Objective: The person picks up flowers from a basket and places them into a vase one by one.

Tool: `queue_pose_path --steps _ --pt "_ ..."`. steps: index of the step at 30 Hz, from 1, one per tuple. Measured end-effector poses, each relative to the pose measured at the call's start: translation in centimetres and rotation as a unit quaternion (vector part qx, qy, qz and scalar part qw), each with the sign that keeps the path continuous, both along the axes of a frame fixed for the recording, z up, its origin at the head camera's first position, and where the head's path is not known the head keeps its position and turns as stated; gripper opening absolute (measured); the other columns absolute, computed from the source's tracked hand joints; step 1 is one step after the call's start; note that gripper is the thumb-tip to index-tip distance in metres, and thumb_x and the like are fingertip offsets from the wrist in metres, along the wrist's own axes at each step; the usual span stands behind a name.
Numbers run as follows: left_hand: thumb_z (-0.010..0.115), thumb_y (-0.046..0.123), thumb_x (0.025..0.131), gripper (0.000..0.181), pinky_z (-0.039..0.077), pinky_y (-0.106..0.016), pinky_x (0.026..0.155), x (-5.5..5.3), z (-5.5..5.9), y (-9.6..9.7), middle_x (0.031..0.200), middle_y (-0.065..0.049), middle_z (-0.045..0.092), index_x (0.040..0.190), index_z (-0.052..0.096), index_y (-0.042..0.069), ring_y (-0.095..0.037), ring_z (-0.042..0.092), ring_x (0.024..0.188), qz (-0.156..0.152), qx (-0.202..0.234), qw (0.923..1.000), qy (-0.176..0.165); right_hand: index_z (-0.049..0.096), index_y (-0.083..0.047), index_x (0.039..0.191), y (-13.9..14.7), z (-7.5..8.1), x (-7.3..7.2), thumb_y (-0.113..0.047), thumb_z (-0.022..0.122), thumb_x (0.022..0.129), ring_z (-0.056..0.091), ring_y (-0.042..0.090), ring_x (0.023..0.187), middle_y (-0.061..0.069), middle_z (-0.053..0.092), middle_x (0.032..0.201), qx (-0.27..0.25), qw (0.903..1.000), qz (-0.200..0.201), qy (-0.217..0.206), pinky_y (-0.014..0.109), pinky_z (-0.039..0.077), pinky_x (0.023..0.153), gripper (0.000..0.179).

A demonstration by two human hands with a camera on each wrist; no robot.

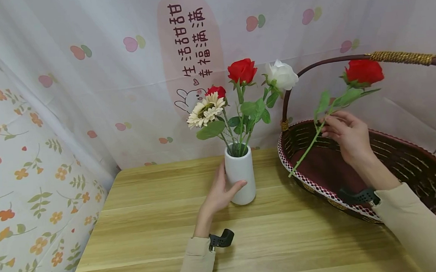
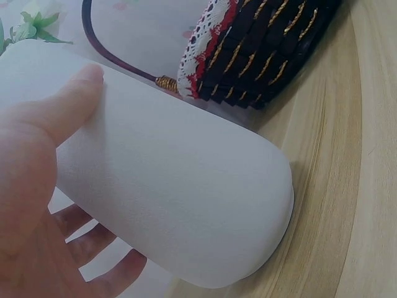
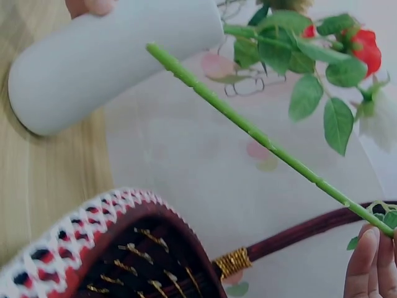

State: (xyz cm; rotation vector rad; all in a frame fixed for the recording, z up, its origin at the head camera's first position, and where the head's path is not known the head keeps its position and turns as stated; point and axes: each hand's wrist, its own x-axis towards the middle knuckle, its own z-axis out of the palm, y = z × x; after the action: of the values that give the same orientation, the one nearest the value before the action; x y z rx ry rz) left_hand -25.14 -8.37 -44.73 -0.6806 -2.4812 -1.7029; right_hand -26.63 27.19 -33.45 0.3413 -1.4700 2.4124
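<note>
A white vase (image 1: 242, 174) stands upright on the wooden table. My left hand (image 1: 218, 193) holds it from the left, thumb across the front and fingers round the far side. In it are a cream sunflower-like bloom (image 1: 205, 110), a white rose (image 1: 282, 76) and two red roses (image 1: 242, 71), with green leaves. My right hand (image 1: 349, 137) pinches the stem of another red rose (image 1: 364, 73) between thumb and fingers, above the basket. The bloom points up and right. In the right wrist view its bare green stem (image 3: 254, 131) slants toward the vase, its cut end overlapping the white wall.
A dark woven basket (image 1: 334, 193) with lace trim stands at the right. Its arched handle (image 1: 330, 59) rises behind my right hand. Behind the table (image 1: 163, 224) hangs a pale printed curtain (image 1: 133, 116); a floral cloth (image 1: 26, 166) hangs at the left.
</note>
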Motion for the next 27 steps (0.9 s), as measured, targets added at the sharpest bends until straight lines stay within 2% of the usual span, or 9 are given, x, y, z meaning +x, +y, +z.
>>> queue_pose_path --steps 8,17,27 --pt "0.071 0.034 0.096 0.092 0.024 -0.055 0.117 0.0 0.0 -0.2 0.164 -0.014 0.02 0.162 0.01 0.014 -0.031 0.025 0.148 0.006 -0.018 0.9998 -0.008 0.06 0.002 0.109 -1.5 0.2 0.6 0.001 0.063 0.097 0.071 0.017 0.074 0.008 0.074 0.09 0.011 0.9999 0.002 0.006 0.025 0.058 0.065 0.012" --pt "0.071 0.04 0.095 0.095 0.023 -0.055 0.118 0.2 0.1 -0.2 0.164 -0.017 0.018 0.162 0.009 0.012 -0.033 0.024 0.148 0.008 -0.021 0.9996 -0.018 0.054 0.005 0.114 -3.3 0.6 1.5 0.0 0.063 0.098 0.072 0.019 0.075 0.009 0.074 0.091 0.005 0.9995 -0.001 0.03 0.026 0.058 0.066 0.019" --pt "0.072 0.039 0.095 0.094 0.025 -0.056 0.117 0.1 0.0 -0.3 0.164 -0.016 0.019 0.162 0.011 0.013 -0.033 0.025 0.148 0.004 -0.018 0.9997 -0.017 0.055 0.009 0.114 -5.3 1.1 1.8 0.004 0.062 0.097 0.07 0.022 0.074 0.014 0.074 0.092 -0.018 0.9963 -0.04 0.074 0.027 0.058 0.063 0.019"
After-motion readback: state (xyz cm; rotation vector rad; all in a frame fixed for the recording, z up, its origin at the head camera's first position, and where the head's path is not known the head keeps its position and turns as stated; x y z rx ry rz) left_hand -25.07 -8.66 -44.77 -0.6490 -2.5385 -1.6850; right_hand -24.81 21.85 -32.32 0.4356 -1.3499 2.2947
